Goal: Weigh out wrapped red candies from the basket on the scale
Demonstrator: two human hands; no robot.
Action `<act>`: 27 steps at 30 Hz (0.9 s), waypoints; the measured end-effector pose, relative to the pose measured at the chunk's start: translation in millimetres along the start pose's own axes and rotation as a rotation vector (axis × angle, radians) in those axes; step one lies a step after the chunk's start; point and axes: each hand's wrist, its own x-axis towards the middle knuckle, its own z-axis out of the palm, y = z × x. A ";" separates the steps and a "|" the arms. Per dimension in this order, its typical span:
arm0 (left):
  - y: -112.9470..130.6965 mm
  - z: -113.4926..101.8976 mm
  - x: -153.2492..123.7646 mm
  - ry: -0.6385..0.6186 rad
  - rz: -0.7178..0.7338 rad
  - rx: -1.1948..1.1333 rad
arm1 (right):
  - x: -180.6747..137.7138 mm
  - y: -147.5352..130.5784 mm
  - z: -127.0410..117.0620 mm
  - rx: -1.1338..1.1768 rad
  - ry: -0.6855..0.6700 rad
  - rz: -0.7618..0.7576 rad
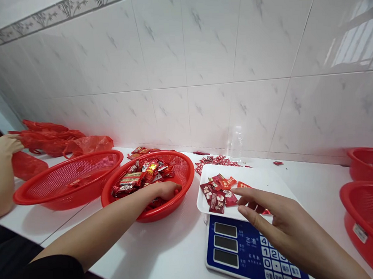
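Currently, left hand: down in the middle basket, toward its right side; fingertips partly hidden, red bit showing beside them; can't tell how far closed or if anything is gripped.
Right hand: over the near edge of the tray, palm down, fingers parted and loosely curled, thumb apart; no hold on anything visible, contact with the tray unclear.
Middle basket: red, perforated, on the table; heaped candy packets inside, mostly left and back.
Tray: white, on the scale; small red packets clustered at its left, few more near the right fingertips.
Scale: blue front, number keys, three display windows; right forearm covers part.
Left basket: just beside the middle one, few red items inside.
Wall side: loose packets behind the tray, red bags far left.
Co-worker's hand: left edge, beside a red bag.
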 end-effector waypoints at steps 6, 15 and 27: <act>-7.2 2.4 7.4 -0.012 0.014 0.016 | 0.2 -2.7 -1.0 0.018 -0.010 0.000; -17.1 5.2 19.1 0.042 0.013 0.017 | 0.2 -5.0 0.4 0.047 -0.001 0.036; -33.6 12.5 25.7 0.093 -0.047 0.015 | 2.0 -2.3 5.8 0.018 -0.037 0.031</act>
